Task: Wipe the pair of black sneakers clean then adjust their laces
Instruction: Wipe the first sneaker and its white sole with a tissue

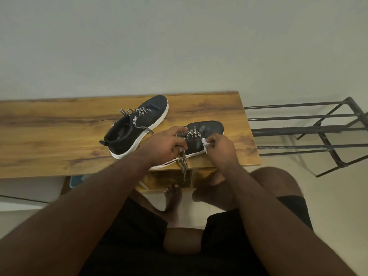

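Note:
Two black sneakers with white soles and black-and-white laces lie on a wooden bench top (49, 136). The farther sneaker (137, 126) lies untouched, toe pointing away to the right. The nearer sneaker (207, 136) sits at the bench's front right edge. My left hand (167, 146) grips the nearer sneaker over its collar and laces, and one loose lace (184, 162) hangs down past the bench edge. My right hand (221, 148) pinches a small white wipe (205, 143) against the nearer sneaker's right side.
A black metal rack (318, 132) stands right of the bench, close to its end. A pale wall rises behind the bench. My bare feet (173, 196) and knees sit on the tiled floor below the front edge. A blue object (76, 181) shows under the bench.

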